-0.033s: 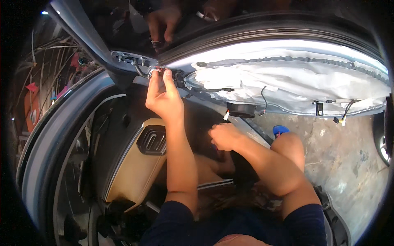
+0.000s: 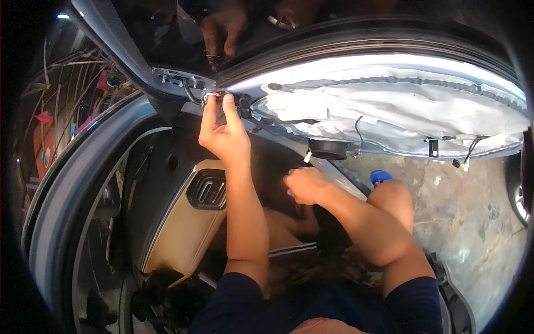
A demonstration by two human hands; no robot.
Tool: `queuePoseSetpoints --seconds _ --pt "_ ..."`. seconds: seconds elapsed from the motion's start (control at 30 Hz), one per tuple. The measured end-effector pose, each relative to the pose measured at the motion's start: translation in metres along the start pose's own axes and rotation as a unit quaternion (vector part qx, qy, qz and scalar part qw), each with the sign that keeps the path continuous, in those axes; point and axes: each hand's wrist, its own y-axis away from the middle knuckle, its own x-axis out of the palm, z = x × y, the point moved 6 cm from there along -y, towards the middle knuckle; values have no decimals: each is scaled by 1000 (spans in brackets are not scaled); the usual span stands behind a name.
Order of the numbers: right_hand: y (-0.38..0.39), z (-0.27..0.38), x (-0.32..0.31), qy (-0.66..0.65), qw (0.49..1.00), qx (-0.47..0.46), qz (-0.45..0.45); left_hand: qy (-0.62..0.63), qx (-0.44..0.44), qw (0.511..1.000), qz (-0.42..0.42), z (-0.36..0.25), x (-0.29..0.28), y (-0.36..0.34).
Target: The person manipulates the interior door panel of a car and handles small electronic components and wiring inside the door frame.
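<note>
My left hand [image 2: 225, 133] reaches up to the front corner of a car door. Its thumb and fingers pinch a bundle of coloured wires [image 2: 212, 93] beside a metal bracket [image 2: 172, 77]; the fingertips partly hide the bundle. Next to it, a black cable [image 2: 190, 92] runs down from the bracket. Lower and to the right, my right hand [image 2: 306, 186] hangs over the dark footwell with its fingers curled in. Whatever it may hold is hidden. Near both hands, the door [image 2: 356, 106] shows a white lining sheet without its trim panel.
Below the sheet are a black round speaker [image 2: 328, 149] and hanging connectors [image 2: 461, 164]. A tan dashboard panel with an air vent [image 2: 207, 189] lies left of my forearm. The dark window [image 2: 345, 33] spans the top. My knee [image 2: 389, 203] and a blue sandal [image 2: 381, 177] are over the concrete floor [image 2: 445, 222].
</note>
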Motion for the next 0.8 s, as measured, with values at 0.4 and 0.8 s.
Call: queuePoseSetpoints --seconds 0.4,0.8 --pt "2 -1 0 20 1000 7 -10 63 -29 995 65 30 -9 -7" --pt "8 -12 -10 9 1000 21 -15 106 -98 988 60 18 -3 1"
